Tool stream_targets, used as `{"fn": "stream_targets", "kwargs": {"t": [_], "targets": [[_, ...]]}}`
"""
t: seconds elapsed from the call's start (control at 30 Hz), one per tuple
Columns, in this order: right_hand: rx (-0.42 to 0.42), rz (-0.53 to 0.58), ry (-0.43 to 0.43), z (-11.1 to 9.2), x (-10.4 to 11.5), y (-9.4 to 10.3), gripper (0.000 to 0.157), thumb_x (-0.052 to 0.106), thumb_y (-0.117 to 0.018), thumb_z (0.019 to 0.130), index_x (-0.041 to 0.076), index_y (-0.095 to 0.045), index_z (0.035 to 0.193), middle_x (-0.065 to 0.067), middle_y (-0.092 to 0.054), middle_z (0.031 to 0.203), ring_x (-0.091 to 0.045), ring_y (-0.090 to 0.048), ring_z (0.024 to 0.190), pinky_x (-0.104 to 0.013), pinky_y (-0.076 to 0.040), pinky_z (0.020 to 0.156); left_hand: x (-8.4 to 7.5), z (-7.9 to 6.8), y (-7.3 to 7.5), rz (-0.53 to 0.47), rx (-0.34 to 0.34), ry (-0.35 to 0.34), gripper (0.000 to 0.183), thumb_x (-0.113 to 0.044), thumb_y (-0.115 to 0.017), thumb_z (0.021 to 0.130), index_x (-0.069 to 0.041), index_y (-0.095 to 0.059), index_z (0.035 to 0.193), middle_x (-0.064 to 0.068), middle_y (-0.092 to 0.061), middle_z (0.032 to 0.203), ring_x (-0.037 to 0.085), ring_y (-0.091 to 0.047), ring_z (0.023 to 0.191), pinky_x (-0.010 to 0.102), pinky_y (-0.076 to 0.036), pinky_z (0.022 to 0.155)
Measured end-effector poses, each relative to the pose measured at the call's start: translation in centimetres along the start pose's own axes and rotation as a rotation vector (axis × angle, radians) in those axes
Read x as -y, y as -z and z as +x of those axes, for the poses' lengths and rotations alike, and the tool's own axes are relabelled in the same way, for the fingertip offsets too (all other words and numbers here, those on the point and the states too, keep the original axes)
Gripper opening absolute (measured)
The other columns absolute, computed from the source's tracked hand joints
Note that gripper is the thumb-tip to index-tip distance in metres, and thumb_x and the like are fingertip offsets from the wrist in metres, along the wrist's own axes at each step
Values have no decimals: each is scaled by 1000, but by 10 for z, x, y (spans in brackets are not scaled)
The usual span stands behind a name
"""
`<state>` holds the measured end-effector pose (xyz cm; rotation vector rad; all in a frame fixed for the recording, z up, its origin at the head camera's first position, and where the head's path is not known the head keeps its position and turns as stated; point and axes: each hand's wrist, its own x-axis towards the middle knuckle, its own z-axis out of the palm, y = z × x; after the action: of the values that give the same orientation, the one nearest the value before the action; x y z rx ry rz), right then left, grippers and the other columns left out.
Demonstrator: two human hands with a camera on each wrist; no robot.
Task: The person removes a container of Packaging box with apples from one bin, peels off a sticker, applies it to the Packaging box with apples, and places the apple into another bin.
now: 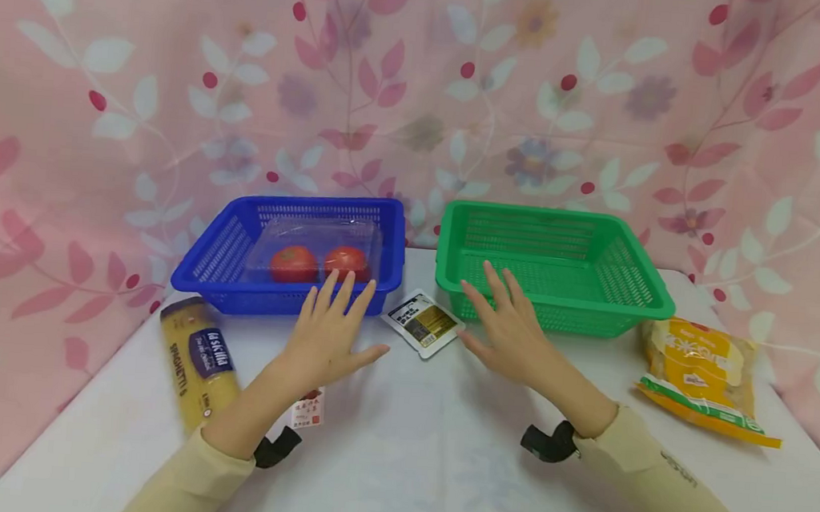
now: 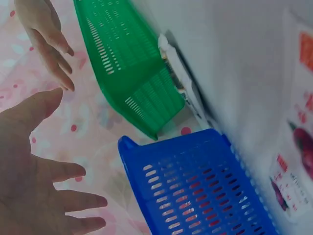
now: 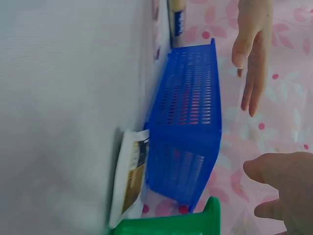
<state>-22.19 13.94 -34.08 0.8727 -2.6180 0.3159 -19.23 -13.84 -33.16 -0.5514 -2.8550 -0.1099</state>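
Note:
My left hand [image 1: 328,342] hovers with spread fingers just in front of the blue basket [image 1: 284,298], holding nothing. Inside that basket sits a clear plastic box [image 1: 277,237] with two tomatoes [image 1: 294,264]. My right hand [image 1: 509,328], its fingers also spread and holding nothing, is over the front left of the green basket [image 1: 560,276]. Between the baskets, a white packet with a black and gold label [image 1: 422,322] lies near the right fingertips. In the left wrist view, the left hand [image 2: 44,181] has its fingers apart.
A spaghetti pack [image 1: 202,360] lies at the left, partly behind the left forearm. Near that wrist is a small white packet with red print [image 1: 308,410], partly hidden. A yellow-orange bag [image 1: 700,375] lies at the right. A pink floral curtain [image 1: 423,88] hangs behind the white table [image 1: 422,466].

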Motion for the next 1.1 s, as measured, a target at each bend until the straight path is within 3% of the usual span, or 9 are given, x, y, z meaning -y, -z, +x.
{"fn": "stream_targets", "kwargs": {"t": [0.13, 0.37, 0.63, 0.77, 0.93, 1.1], "targets": [[73, 104, -3, 23, 9, 2, 65, 35, -56, 90, 7, -30, 143, -24, -5, 149, -49, -7, 132, -65, -17, 99, 8, 5, 10, -62, 27, 61, 83, -55, -56, 83, -10, -25, 145, 23, -24, 146, 40, -13, 135, 58, -18, 104], [175, 258, -115, 61, 22, 5, 64, 38, -51, 92, 9, -28, 144, -21, -14, 149, -42, -16, 133, -60, -20, 102, 32, 7, 26, -127, -2, 244, 64, -43, -54, 88, -6, -40, 137, 21, -44, 134, 40, -39, 123, 57, -36, 93], [220, 372, -60, 98, 29, 2, 60, 33, -49, 94, 5, -29, 142, -20, -27, 144, -36, -24, 132, -53, -23, 103, 77, 18, 31, -211, -37, 371, 55, -37, -50, 91, -3, -43, 132, 24, -51, 124, 44, -49, 110, 59, -41, 83], [226, 407, -59, 112, 34, -2, 58, 34, -49, 94, 6, -31, 142, -17, -32, 142, -31, -28, 131, -49, -27, 103, 108, 29, 27, -226, -61, 425, 52, -34, -50, 91, -2, -45, 131, 25, -51, 122, 44, -50, 105, 60, -43, 77], [263, 414, -60, 131, 45, -11, 60, 34, -49, 93, 8, -29, 143, -15, -28, 146, -29, -21, 135, -48, -24, 105, 138, 36, 17, -270, -97, 460, 51, -32, -48, 92, 0, -43, 131, 27, -42, 130, 44, -39, 119, 59, -35, 91], [312, 414, -98, 155, 56, -26, 62, 33, -49, 93, 10, -25, 145, -17, -20, 149, -29, -11, 138, -50, -20, 106, 155, 41, 11, -357, -96, 496, 56, -35, -46, 93, 2, -38, 134, 29, -31, 137, 45, -27, 126, 58, -25, 99]]}}
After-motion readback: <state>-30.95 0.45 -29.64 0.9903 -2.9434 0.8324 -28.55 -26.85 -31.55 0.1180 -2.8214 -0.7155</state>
